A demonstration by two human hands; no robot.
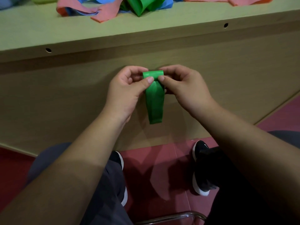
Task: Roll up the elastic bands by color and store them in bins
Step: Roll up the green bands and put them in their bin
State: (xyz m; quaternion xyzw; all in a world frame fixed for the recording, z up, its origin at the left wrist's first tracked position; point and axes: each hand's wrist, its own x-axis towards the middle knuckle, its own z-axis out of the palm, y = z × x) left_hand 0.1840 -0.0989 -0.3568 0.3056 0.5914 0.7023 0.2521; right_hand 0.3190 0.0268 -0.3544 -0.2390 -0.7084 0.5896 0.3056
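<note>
A seated person's left hand [128, 90] pinches the left corner of a freshly started roll at the top of a green elastic band [155, 103], thumb pressed on the front and fingers curled behind, with the work held in mid-air before the wooden desk panel [65, 103]. The roll looks only a turn or so thick; the rest of the band hangs straight down as a flat tail between the wrists. The right hand [183, 90] mirrors the hold on the other corner, thumb in front and fingers tucked behind, so both hands are closed on the band. To roll well from here, the thumbs would best tip the coil over evenly on both sides, keeping the edges in line so it does not cone. Light tension on the tail should help, since too much stretch may spring the rubbery strip loose. Above, on the table top [32, 30], pink bands [78, 8], green bands [142, 5] and blue bands [168, 2] lie tangled and unsorted — no bin can be clearly made out
</note>
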